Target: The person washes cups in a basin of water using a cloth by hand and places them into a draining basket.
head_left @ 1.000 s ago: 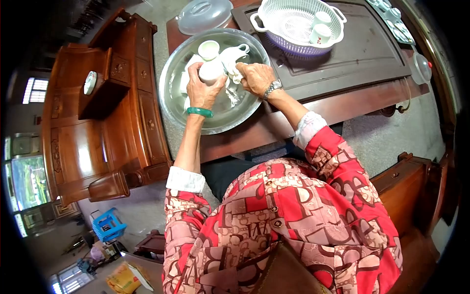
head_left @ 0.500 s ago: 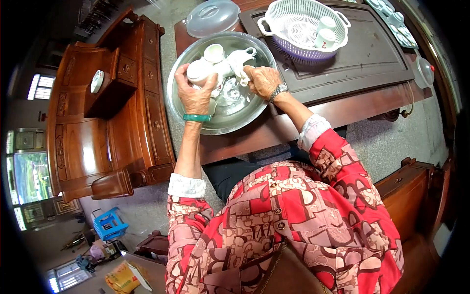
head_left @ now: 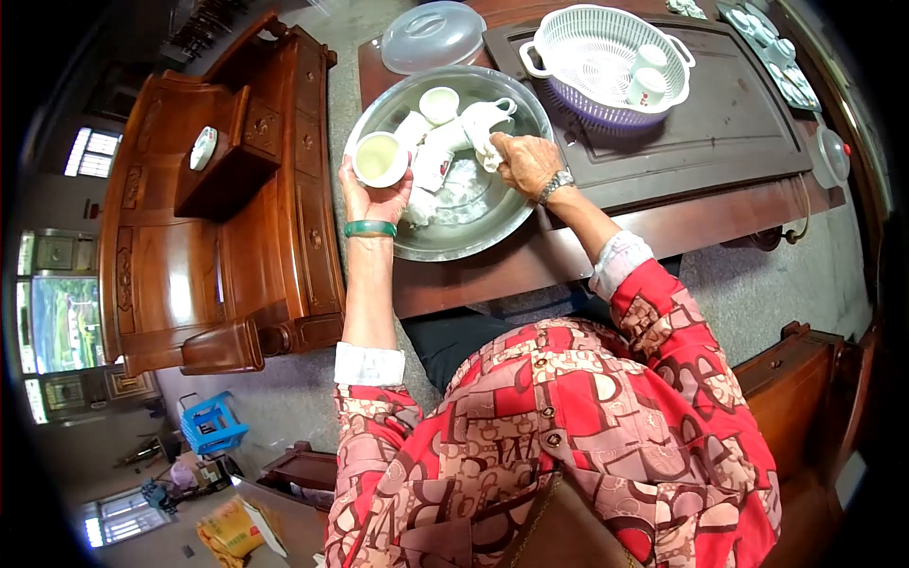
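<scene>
Cup (head_left: pixel 381 159) in the left hand (head_left: pixel 379 201), fingers curled partway round it, over the basin's (head_left: pixel 478 237) left rim; it has just come mouth-up (only its white outside showed a moment ago), so its inside, pale liquid included, lies open to wiping; another white cup (head_left: pixel 438 104) sits farther in; beside a handled vessel (head_left: pixel 480 117), the right hand (head_left: pixel 530 166) pinches a bunched cloth (head_left: pixel 489 155); rightmost, a colander (head_left: pixel 579 47) holds two cups (head_left: pixel 648 87).

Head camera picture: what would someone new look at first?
Probably the bold red patterned shirt, filling the lower middle. Next, the shiny metal basin above it, with the left hand holding a white cup at its left side. Right of that, a white basket holds two white cups.
</scene>
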`<act>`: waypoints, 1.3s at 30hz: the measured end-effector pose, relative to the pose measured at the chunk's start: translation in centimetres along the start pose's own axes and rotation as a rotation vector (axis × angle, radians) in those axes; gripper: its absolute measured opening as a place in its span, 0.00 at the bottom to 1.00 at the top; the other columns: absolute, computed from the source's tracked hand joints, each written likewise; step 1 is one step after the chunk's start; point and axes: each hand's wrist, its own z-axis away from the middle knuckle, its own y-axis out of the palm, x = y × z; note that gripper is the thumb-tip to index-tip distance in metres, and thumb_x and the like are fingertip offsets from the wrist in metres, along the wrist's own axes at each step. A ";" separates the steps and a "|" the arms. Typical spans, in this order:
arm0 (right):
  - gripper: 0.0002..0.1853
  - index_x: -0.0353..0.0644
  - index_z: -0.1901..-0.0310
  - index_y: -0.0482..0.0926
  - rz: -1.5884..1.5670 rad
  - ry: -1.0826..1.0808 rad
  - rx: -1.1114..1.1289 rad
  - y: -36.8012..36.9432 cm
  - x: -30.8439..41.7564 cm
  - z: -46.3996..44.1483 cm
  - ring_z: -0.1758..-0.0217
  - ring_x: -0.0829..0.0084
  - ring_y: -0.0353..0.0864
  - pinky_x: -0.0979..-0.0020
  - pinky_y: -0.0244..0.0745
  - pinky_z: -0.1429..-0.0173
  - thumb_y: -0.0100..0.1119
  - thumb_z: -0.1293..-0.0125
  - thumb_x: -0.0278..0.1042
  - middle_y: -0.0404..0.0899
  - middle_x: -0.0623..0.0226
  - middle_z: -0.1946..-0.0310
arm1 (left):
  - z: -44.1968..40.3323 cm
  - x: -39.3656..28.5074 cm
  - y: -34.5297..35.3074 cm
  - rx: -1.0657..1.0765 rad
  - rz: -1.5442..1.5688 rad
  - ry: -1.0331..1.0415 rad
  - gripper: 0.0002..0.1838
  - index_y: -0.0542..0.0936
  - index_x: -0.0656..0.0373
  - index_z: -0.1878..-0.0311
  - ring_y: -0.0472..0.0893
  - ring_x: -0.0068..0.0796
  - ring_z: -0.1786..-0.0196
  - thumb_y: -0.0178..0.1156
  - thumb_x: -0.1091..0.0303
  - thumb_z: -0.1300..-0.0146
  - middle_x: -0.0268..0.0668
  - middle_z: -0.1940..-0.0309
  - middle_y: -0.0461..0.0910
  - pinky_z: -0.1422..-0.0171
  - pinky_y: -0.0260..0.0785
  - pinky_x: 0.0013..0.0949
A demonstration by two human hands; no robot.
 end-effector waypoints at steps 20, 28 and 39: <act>0.07 0.42 0.70 0.76 -0.130 -0.023 -0.061 0.2 -0.5 0.7 0.73 0.57 0.80 0.60 0.73 0.71 0.53 0.53 0.31 0.79 0.56 0.77 | -2.4 7.9 14.4 0.554 -0.946 0.654 0.32 0.67 0.66 0.47 0.75 0.30 0.55 0.71 0.69 0.54 0.41 0.56 0.73 0.51 0.71 0.31; 0.09 0.42 0.71 0.77 -0.200 0.058 0.063 0.5 -0.6 0.3 0.72 0.62 0.81 0.64 0.73 0.70 0.59 0.55 0.35 0.80 0.62 0.77 | -8.2 19.8 23.3 0.775 -1.263 0.619 0.34 0.68 0.65 0.51 0.77 0.29 0.59 0.74 0.65 0.61 0.40 0.60 0.75 0.55 0.73 0.30; 0.03 0.49 0.83 0.76 -0.279 -0.004 -0.241 2.9 -1.0 0.5 0.77 0.64 0.79 0.64 0.69 0.74 0.59 0.57 0.33 0.78 0.65 0.82 | -11.6 24.2 23.3 0.773 -1.654 0.355 0.39 0.64 0.66 0.49 0.76 0.38 0.56 0.75 0.69 0.66 0.47 0.59 0.74 0.53 0.73 0.35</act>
